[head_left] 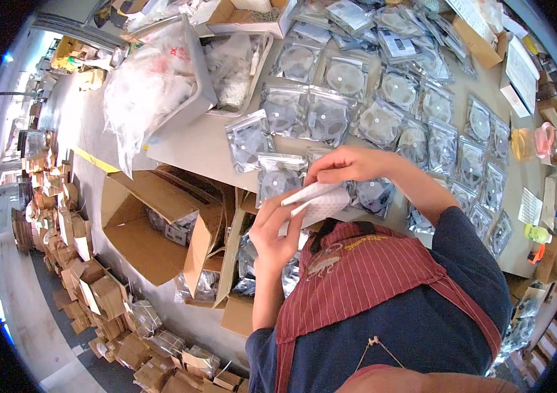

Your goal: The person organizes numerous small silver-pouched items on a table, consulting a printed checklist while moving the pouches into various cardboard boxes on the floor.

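Observation:
A folded white sheet with rows of small marks, perhaps a sheet of labels, is between my hands at the table's near edge. My left hand grips its left end, fingers wrapped over the fold. From above, my right hand reaches in with its fingers bent together at the sheet's upper edge; the fingertips are partly hidden. Just beyond my left hand lies a clear zip bag with a grey, disc-shaped part inside. Another such bag lies under my right forearm. Rows of similar bags cover the table beyond.
A grey bin of clear plastic bags stands at the far left, beside a tray of packing. Below the table's left edge is an open cardboard box. A pink tape dispenser and papers lie right. Cartons line the floor.

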Tool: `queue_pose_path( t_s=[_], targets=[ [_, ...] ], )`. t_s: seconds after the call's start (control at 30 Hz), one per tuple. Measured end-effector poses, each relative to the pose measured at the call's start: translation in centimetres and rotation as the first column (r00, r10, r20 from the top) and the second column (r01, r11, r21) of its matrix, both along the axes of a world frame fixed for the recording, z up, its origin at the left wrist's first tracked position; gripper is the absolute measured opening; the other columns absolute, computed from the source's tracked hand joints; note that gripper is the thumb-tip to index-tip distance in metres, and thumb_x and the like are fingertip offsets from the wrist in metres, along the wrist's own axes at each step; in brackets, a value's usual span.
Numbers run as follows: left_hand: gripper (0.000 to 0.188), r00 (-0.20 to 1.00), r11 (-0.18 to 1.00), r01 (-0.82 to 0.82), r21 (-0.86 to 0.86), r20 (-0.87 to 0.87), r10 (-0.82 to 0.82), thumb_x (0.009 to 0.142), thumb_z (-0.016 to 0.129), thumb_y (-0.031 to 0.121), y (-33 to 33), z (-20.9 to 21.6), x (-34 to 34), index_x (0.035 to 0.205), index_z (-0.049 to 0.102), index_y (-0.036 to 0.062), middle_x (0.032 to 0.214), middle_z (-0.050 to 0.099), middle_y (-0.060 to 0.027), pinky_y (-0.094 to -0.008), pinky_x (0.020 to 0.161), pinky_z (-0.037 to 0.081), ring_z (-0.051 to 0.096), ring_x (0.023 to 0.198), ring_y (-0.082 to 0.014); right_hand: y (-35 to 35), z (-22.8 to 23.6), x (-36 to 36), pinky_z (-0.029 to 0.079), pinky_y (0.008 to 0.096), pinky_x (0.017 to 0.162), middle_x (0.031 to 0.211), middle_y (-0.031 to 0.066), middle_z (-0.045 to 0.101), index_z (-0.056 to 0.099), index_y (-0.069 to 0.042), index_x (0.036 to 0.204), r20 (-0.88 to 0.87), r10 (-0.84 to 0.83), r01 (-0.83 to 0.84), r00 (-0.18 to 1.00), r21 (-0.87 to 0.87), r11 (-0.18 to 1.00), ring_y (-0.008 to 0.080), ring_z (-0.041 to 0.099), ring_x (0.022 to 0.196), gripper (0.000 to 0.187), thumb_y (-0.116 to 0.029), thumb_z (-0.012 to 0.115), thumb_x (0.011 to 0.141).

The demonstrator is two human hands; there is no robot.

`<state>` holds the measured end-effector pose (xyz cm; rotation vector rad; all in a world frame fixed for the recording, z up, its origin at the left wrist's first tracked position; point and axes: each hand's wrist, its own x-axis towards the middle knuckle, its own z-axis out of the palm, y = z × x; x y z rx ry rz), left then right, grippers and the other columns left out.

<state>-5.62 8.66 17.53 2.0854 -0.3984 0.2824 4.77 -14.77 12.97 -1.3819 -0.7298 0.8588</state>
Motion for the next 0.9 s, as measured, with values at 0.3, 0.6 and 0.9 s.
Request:
queue_pose_path(
  t_s=[0.3, 0.6, 0.9],
  targets=[
    [0.025, 0.993, 0.994, -0.075, -0.082, -0.101, 0.067, 0.074, 0.075, -0.008, 0.3, 2.0, -1.5, 0.099, 0.075, -0.004, 0.117, 0.069, -0.0187, -0.0339, 0.092, 0.05, 0.066, 0.105, -0.0265, 0.0, 3.4, -4.2, 0.048, 0.0337, 0.095, 0.117, 0.0086, 0.067, 0.064, -0.005, 0.119, 0.386, -0.368, 0.388, 0.846, 0.027, 0.921, 0.0211, 0.063, 0.109, 0.035, -0.014, 0.074, 0.087],
    [0.019, 0.923, 0.927, -0.187, -0.324, -0.38, 0.053, 0.076, 0.078, -0.002, 1.5, -0.4, -3.3, 0.095, 0.076, 0.0003, 0.089, 0.069, -0.006, -0.023, 0.064, 0.045, 0.059, 0.075, -0.009, 2.5, 3.7, -4.9, 0.042, 0.0419, 0.101, 0.119, 0.0072, 0.065, 0.066, -0.009, 0.107, 0.811, -0.443, 0.492, 0.383, 0.227, 0.841, 0.0268, 0.056, 0.118, 0.026, -0.013, 0.075, 0.083],
    [0.019, 0.974, 0.99, -0.104, -0.091, -0.211, 0.083, 0.076, 0.077, -0.001, 1.1, -0.1, -3.2, 0.094, 0.077, 0.0034, 0.071, 0.063, -0.0077, -0.0267, 0.058, 0.045, 0.058, 0.064, -0.0151, 3.6, 3.6, -4.4, 0.041, 0.043, 0.098, 0.102, 0.0036, 0.064, 0.064, -0.009, 0.093, 0.787, -0.405, 0.394, 0.465, 0.226, 0.891, 0.0267, 0.057, 0.103, 0.012, -0.01, 0.072, 0.084]
  ],
)
